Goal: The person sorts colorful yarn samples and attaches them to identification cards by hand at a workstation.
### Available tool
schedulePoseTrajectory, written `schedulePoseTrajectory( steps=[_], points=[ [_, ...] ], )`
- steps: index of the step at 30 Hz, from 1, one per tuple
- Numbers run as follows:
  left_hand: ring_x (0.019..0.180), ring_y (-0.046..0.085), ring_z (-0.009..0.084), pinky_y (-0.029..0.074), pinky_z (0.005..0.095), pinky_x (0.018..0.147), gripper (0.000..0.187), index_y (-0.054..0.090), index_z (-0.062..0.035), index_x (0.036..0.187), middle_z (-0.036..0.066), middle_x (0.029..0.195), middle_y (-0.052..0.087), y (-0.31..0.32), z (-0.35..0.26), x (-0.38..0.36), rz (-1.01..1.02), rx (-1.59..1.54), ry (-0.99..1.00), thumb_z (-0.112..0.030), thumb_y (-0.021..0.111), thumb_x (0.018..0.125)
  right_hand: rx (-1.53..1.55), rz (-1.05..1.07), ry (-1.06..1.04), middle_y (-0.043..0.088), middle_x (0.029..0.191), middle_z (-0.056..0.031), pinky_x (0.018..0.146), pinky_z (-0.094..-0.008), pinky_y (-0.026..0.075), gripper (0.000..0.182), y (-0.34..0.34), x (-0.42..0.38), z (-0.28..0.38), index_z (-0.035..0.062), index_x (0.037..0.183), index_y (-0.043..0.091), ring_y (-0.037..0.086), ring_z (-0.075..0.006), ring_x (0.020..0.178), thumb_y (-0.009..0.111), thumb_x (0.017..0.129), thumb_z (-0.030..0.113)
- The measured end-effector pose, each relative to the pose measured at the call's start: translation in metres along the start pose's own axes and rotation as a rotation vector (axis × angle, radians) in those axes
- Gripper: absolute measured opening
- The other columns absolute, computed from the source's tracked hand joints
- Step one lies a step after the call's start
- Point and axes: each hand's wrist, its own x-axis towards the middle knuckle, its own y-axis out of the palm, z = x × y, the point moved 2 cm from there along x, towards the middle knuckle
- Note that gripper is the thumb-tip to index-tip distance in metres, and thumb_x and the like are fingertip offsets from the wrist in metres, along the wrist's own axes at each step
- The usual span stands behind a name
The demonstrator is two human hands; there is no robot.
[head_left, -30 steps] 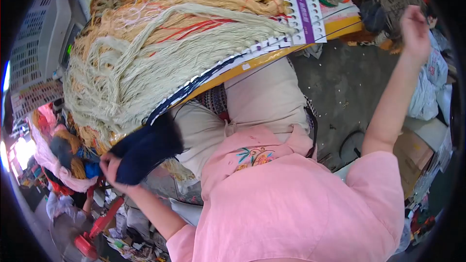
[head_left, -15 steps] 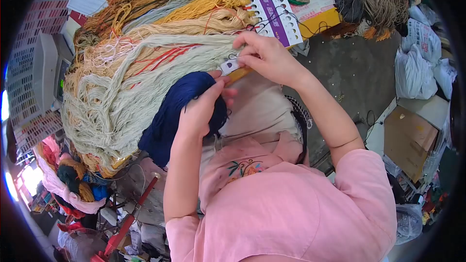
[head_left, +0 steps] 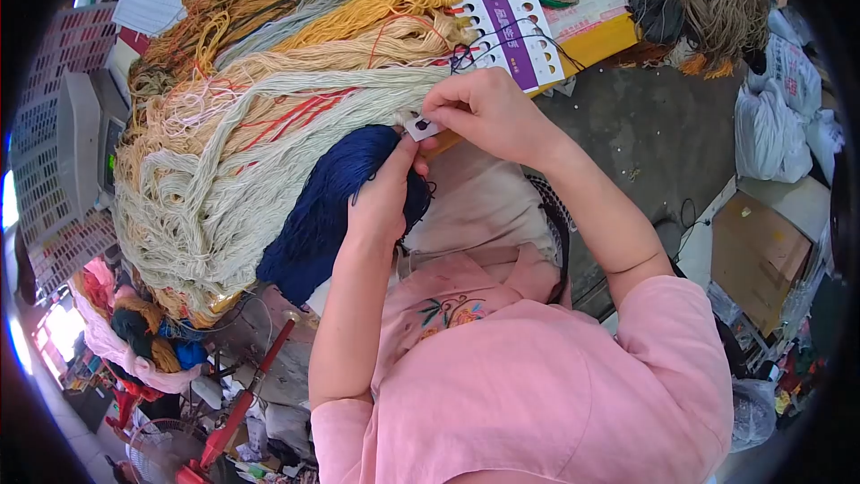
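A navy blue skein of thread (head_left: pixel 322 202) hangs in my left hand (head_left: pixel 381 193), whose fingers close around its upper end. Between the hands is a small white card tag (head_left: pixel 425 133) with a dark spot or hole in it. My right hand (head_left: pixel 488 115) pinches the tag's upper edge with thumb and fingertips, while my left fingertips meet its lower left side. Beside the navy skein, pale grey-green thread (head_left: pixel 260 170) spreads over the table. Just beyond my right hand lies a white and purple punched card (head_left: pixel 498 22), with thread skeins fastened along its left edge.
Yellow, tan and brown skeins (head_left: pixel 376 13) cover the table's far side. A grey machine with a small display (head_left: pixel 81 134) stands at left. White plastic bags (head_left: pixel 770 130) and a cardboard box (head_left: pixel 757 255) are at right. A red bar (head_left: pixel 237 408) rises at lower left.
My right hand has shifted slightly down and left with the tag. My left thumb has come up against the tag's lower side, and the navy skein has shifted slightly.
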Motion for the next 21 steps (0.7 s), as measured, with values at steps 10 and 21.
schedulePoseTrajectory(
  steps=[10, 21],
  points=[
    [0.054, 0.043, 0.0055, 0.035, 0.0178, 0.049, 0.016, 0.057, -0.0030, 0.078, 0.001, 0.071, 0.056, 0.008, -0.002, -0.003, -0.025, 0.086, 0.067, -0.016, 0.047, 0.080, -0.175, -0.003, 0.006, 0.055, 0.060, -0.0103, 0.052, -0.0318, 0.042, 0.011, 0.005, 0.003, 0.000, 0.0039, 0.066, 0.057, 0.055, -0.0242, 0.057, 0.051, 0.064, 0.013],
    [0.045, 0.033, 0.0012, 0.030, 0.0178, 0.045, 0.009, 0.048, -0.0058, 0.087, 0.005, 0.080, 0.056, -0.027, -0.022, -0.031, 0.344, -0.832, -0.113, -0.008, 0.045, 0.079, 0.095, -0.001, 0.038, 0.055, 0.073, -0.0048, 0.061, -0.0216, 0.043, 0.015, 0.009, -0.010, -0.001, -0.0007, 0.084, 0.051, 0.053, -0.0094, 0.069, 0.051, 0.070, -0.002]
  ],
)
